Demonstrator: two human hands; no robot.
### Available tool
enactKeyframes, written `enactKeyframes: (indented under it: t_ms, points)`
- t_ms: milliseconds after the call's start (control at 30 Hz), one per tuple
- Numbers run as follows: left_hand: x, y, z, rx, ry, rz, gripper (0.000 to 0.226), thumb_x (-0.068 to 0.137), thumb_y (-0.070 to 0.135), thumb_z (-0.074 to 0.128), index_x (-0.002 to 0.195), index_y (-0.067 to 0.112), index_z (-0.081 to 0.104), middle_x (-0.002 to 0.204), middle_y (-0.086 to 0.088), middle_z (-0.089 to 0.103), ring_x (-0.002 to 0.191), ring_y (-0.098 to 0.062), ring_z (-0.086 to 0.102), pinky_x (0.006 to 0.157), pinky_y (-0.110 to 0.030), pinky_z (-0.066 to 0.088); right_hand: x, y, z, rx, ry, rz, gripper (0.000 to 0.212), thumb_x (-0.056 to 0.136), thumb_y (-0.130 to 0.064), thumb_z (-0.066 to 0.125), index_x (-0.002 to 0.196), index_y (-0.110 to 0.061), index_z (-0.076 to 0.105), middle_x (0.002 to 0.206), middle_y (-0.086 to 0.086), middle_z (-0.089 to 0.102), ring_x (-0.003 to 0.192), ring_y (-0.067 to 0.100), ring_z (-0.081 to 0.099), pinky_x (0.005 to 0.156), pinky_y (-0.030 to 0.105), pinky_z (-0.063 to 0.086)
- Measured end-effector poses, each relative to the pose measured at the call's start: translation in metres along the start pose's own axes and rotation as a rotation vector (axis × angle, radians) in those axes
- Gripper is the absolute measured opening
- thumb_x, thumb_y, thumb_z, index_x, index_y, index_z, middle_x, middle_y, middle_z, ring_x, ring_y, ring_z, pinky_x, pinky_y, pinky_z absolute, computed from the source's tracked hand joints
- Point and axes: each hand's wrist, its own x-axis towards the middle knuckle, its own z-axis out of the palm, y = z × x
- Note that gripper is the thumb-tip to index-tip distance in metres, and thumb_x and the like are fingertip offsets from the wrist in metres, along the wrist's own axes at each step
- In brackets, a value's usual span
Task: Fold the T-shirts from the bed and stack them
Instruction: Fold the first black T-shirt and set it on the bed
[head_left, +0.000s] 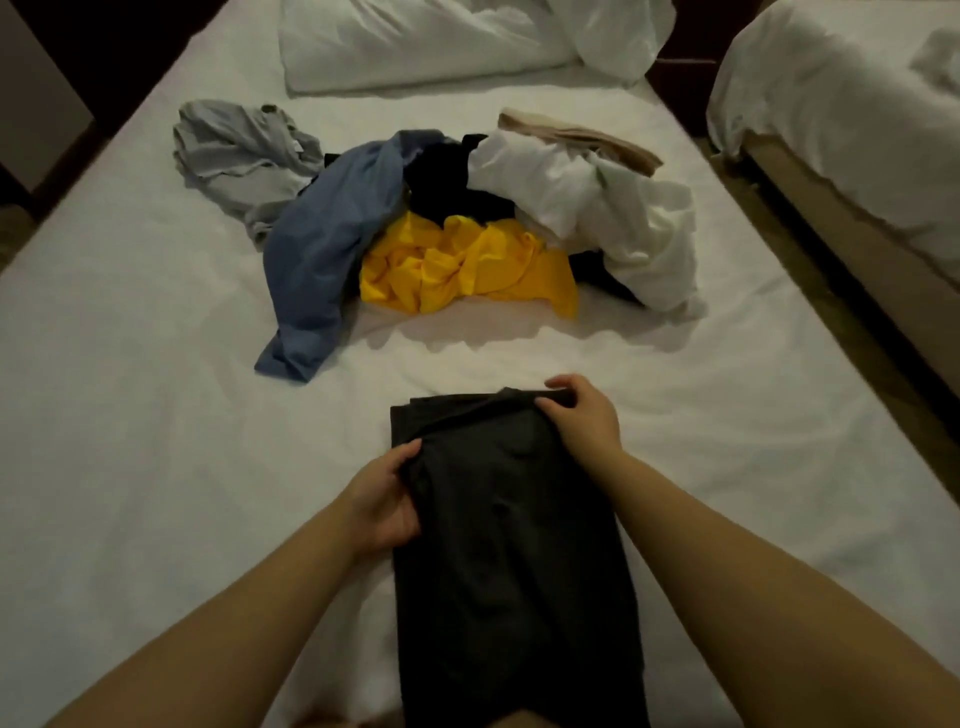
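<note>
- Head view: shirt (514, 545) lies in a long strip on the bed (156, 415).
- Left hand (382, 506) pinches its left edge, right hand (582, 421) its far corner, probably to fold it over.
- Unfolded pile (441, 223) waits beyond.

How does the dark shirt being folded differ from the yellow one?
The dark grey shirt lies in a long folded strip; the yellow shirt is crumpled. The left hand and right hand grip the dark grey shirt; neither touches the yellow shirt. Both shirts lie on the bed.
</note>
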Motion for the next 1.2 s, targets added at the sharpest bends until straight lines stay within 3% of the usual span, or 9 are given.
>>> enactKeyframes:
  t_ms: [200,433,567,733,833,967,1067,1133,1200]
  points:
    - [0.012,-0.016,-0.021,-0.143,-0.166,0.087,0.045,0.082,0.038,0.047,0.102,0.007,0.073,0.112,-0.015,0.067,0.097,-0.027,0.067,0.077,-0.039,0.057,0.010,0.014,0.003,0.038,0.001,-0.028,0.024,0.085,-0.032,0.066,0.106,-0.030,0.055,0.095,-0.007,0.060,0.087,0.010,0.057,0.070,0.017,0.044]
    - [-0.010,-0.043,0.004,0.129,0.058,0.331,0.039,0.074,0.006,0.064,0.113,0.001,0.061,0.103,-0.011,0.071,0.090,-0.023,0.069,0.071,-0.029,0.057,-0.019,0.016,-0.017,0.270,-0.147,0.173,0.044,0.083,-0.023,0.069,0.121,-0.025,0.048,0.111,0.000,0.059,0.098,0.016,0.059,0.084,0.026,0.046]
    - [-0.009,-0.037,0.016,-0.173,-0.044,0.165,0.037,0.069,0.020,0.062,0.100,0.001,0.071,0.107,-0.015,0.069,0.093,-0.026,0.068,0.081,-0.038,0.056,-0.021,0.005,-0.015,0.222,0.062,0.127,0.027,0.088,-0.020,0.061,0.113,-0.023,0.052,0.113,0.003,0.061,0.094,0.016,0.057,0.080,0.027,0.046]
    - [-0.002,-0.045,0.007,-0.274,-0.115,0.093,0.065,0.073,0.039,0.065,0.125,0.001,0.056,0.125,-0.018,0.060,0.114,-0.031,0.058,0.090,-0.043,0.051,-0.015,0.007,-0.011,0.120,0.000,0.142,0.037,0.088,-0.026,0.061,0.122,-0.021,0.048,0.125,0.006,0.058,0.107,0.021,0.057,0.086,0.029,0.045]
    - [-0.003,-0.046,0.001,-0.158,-0.141,0.080,0.063,0.075,0.049,0.058,0.121,0.006,0.059,0.124,-0.013,0.062,0.114,-0.028,0.059,0.093,-0.040,0.050,-0.022,0.012,-0.019,0.250,-0.094,0.187,0.059,0.087,-0.032,0.063,0.138,-0.023,0.034,0.131,0.005,0.053,0.113,0.022,0.054,0.097,0.034,0.044]
    - [-0.020,-0.069,-0.011,0.009,-0.109,0.076,0.055,0.077,0.049,0.056,0.120,0.015,0.059,0.119,-0.005,0.066,0.105,-0.019,0.064,0.089,-0.033,0.050,-0.057,0.026,-0.039,0.348,-0.158,0.237,0.072,0.086,-0.034,0.063,0.145,-0.025,0.022,0.104,-0.008,0.058,0.109,0.020,0.054,0.094,0.034,0.042]
    - [-0.033,-0.095,-0.025,0.193,-0.034,0.115,0.087,0.063,0.047,0.076,0.138,0.028,0.037,0.131,0.003,0.057,0.110,-0.015,0.061,0.081,-0.029,0.054,-0.107,0.045,-0.047,0.302,-0.147,0.266,0.067,0.085,-0.024,0.066,0.142,-0.021,0.029,0.092,-0.003,0.060,0.089,0.016,0.060,0.084,0.033,0.048]
    - [-0.042,-0.110,-0.031,0.333,0.040,0.168,0.084,0.047,0.040,0.078,0.124,0.035,0.044,0.117,0.006,0.063,0.093,-0.014,0.068,0.070,-0.031,0.055,-0.144,0.058,-0.048,0.215,-0.154,0.262,0.063,0.082,-0.020,0.070,0.135,-0.022,0.036,0.088,0.001,0.061,0.082,0.013,0.061,0.079,0.028,0.050]
    - [-0.051,-0.121,-0.036,0.409,0.091,0.178,0.074,0.041,0.033,0.077,0.110,0.029,0.052,0.099,0.003,0.069,0.081,-0.016,0.070,0.070,-0.032,0.053,-0.178,0.068,-0.047,0.125,-0.193,0.265,0.064,0.080,-0.023,0.072,0.133,-0.027,0.036,0.105,0.000,0.063,0.095,0.015,0.062,0.085,0.030,0.051]
